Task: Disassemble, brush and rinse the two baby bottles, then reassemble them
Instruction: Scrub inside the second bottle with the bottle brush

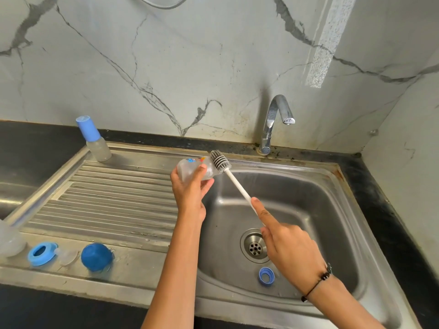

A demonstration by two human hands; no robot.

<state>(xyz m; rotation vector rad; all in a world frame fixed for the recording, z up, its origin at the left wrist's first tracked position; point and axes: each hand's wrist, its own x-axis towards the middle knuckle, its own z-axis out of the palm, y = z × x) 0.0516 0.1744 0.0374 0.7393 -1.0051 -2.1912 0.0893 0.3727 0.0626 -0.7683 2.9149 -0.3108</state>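
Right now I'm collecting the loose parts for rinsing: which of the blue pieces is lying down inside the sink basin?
The blue ring near the drain. The blue collar ring and dark blue cap lie on the drainboard.

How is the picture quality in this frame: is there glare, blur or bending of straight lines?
Head view: wide-angle bending curves the counter edge; a bright strip of light falls on the marble wall; soft glare shows on the sink basin; the brush and the bottle in the left hand look sharp; a clear object at the left edge is blurred.
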